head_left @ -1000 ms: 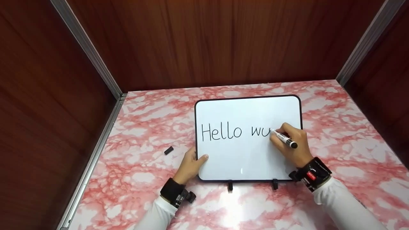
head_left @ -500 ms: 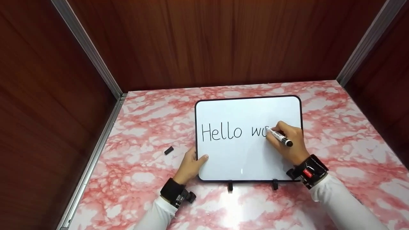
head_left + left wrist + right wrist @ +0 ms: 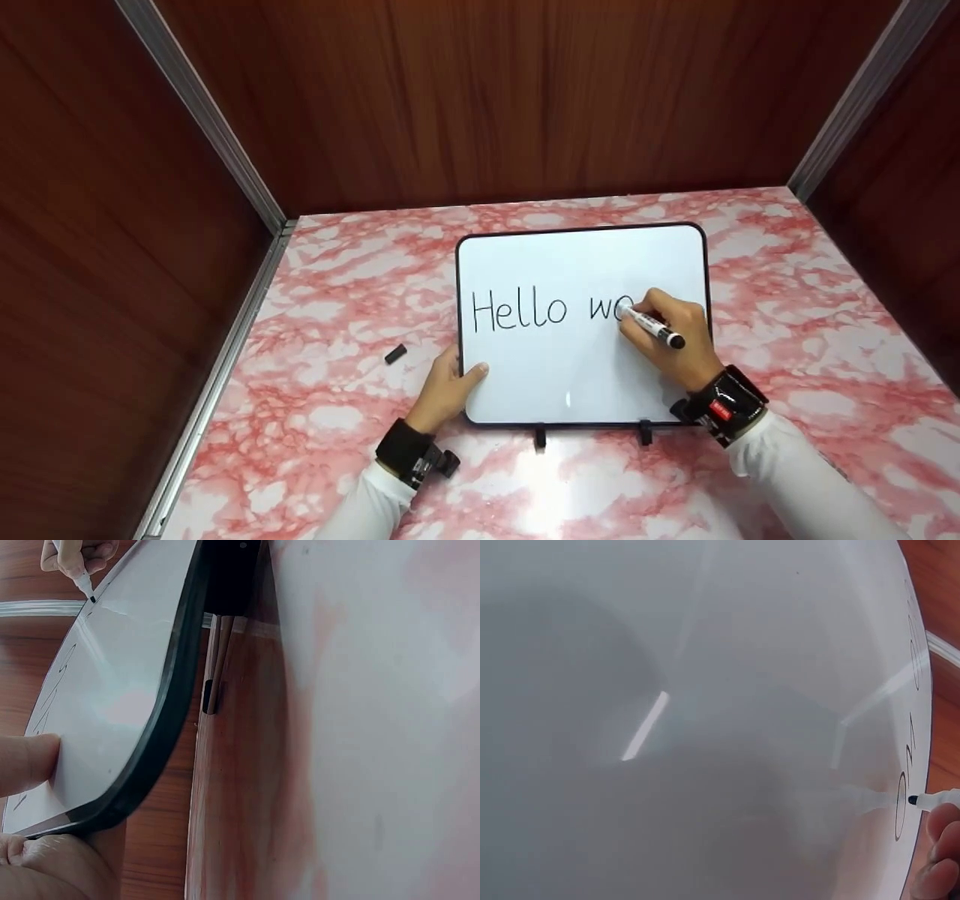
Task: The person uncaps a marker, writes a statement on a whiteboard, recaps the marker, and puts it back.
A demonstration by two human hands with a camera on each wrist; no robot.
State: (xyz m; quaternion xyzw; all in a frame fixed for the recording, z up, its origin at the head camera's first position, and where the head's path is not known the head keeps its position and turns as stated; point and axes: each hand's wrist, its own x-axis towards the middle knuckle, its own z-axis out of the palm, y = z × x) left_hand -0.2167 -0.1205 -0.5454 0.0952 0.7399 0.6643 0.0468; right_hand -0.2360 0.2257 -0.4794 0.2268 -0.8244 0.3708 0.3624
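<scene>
A black-framed whiteboard [image 3: 555, 375] stands tilted back on small black feet, with "Hello wo" handwritten in black across its middle. My left hand [image 3: 444, 390] grips its lower left edge, thumb on the white face and fingers behind the frame. My right hand [image 3: 679, 337] pinches a white whiteboard marker [image 3: 654, 327] with a black end. In the right wrist view the dark tip of the marker [image 3: 930, 799] is right by the closed "o". The left wrist view shows the whiteboard [image 3: 127, 690] from the side, thumb over its face. A black marker cap [image 3: 395, 354] lies left of the board.
The table [image 3: 337, 300] has a red and white marbled top. Dark wood panels [image 3: 480, 97] rise behind it and at both sides, joined by metal corner strips [image 3: 210, 120]. Black straps [image 3: 727, 405] with cameras circle both wrists.
My right hand has moved slightly left with the marker, and the open "u"-like stroke after the "w" has become a closed "o". My left hand, the board and the cap have stayed in place.
</scene>
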